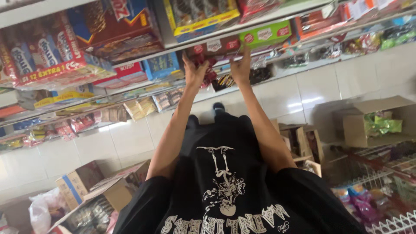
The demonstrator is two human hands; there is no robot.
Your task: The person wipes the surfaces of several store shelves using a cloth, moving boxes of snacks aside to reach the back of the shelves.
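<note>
Both my arms reach out to a shop shelf. My left hand point(194, 73) and my right hand point(241, 66) grip the lower edge of a brown carton point(213, 46) with round red labels, one hand at each end. The carton sits at the front of the shelf point(268, 16) beside a green carton point(265, 34). Red packets point(209, 73) hang between my hands just under the brown carton, close to my left palm. I cannot tell whether they touch my fingers.
Shelves of boxed biscuits point(47, 56) and snack packets point(143, 106) fill the left and top. Open cardboard boxes stand on the white tiled floor: one at lower left point(82, 184), one with green packets at right point(377, 123). A white wire rack point(385, 195) holds packets at lower right.
</note>
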